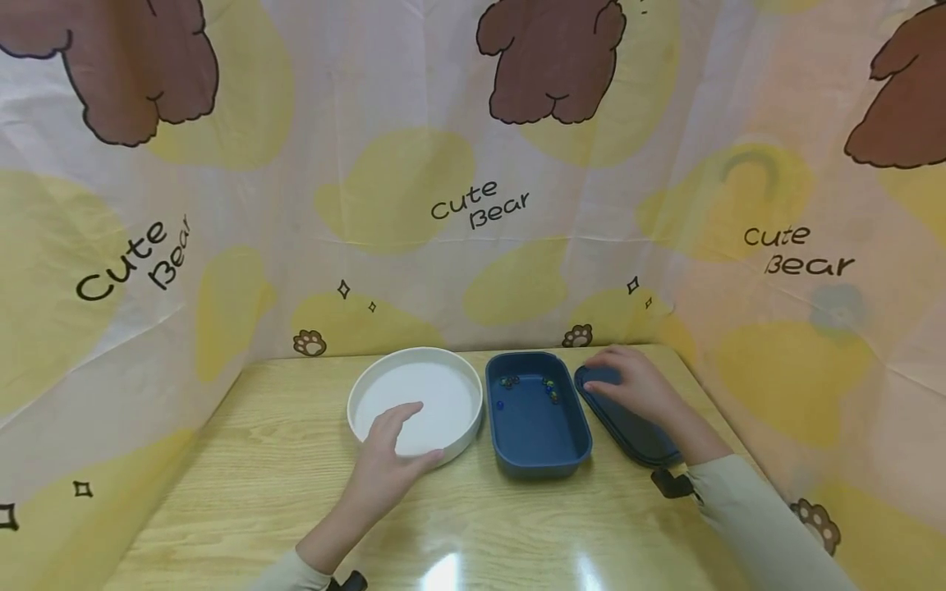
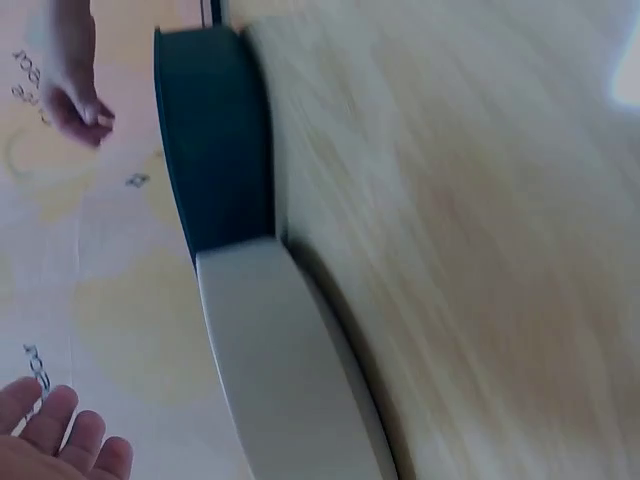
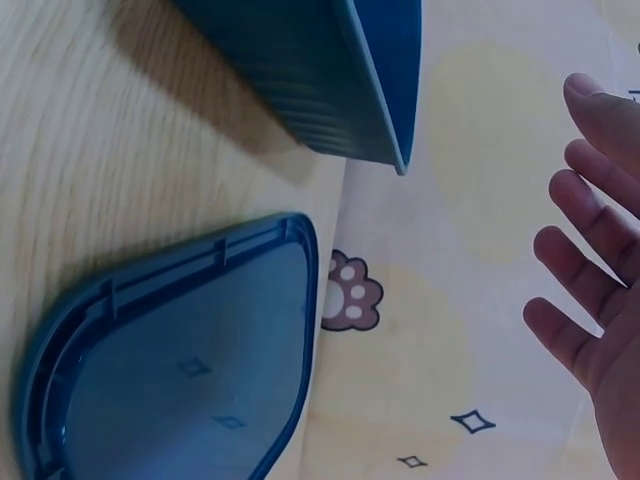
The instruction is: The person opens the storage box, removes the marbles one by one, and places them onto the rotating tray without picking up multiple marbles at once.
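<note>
Left hand flat on white dish rim; right hand spread over blue lid at table edge

Bare table in front; curtain closes three sides.

A round white bowl sits left of an open blue box holding small beads; its blue lid lies flat, right.
</note>
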Tool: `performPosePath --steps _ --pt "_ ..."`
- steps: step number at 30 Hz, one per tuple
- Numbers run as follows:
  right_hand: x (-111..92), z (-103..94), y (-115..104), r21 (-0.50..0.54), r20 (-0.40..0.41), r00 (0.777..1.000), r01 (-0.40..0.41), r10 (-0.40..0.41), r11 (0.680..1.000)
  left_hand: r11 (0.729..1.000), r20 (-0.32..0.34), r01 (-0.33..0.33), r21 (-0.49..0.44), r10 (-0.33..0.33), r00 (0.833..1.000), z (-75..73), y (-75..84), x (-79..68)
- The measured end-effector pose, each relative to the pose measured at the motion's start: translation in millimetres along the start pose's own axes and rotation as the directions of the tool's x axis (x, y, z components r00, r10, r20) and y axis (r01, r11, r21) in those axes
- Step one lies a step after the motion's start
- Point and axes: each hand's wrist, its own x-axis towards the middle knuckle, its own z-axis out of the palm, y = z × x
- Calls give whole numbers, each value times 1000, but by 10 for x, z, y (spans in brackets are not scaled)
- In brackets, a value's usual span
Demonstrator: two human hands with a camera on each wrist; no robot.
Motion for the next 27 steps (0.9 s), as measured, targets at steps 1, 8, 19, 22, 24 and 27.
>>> performPosePath --steps 1,8,19,22,24,27 --pt "20 7 -13 3 2 1000 6 -6 1000 1000 3 -6 -8 6 1000 37 27 -8" --pt "165 82 -97 27 64 998 -4 2 1000 998 51 -8 -70 11 999 338 145 -51" --pt "361 227 -153 50 180 983 -44 34 998 977 217 144 -158 -108 970 737 165 -53" --pt "409 277 -167 61 204 978 -53 39 997 969 254 181 -169 -134 958 829 162 -46" --pt "439 312 -170 72 215 976 -47 30 996 965 269 198 -170 -148 952 889 156 -46" --pt "488 384 -155 81 227 974 -37 18 996 964 281 217 -152 -168 945 966 144 -44"
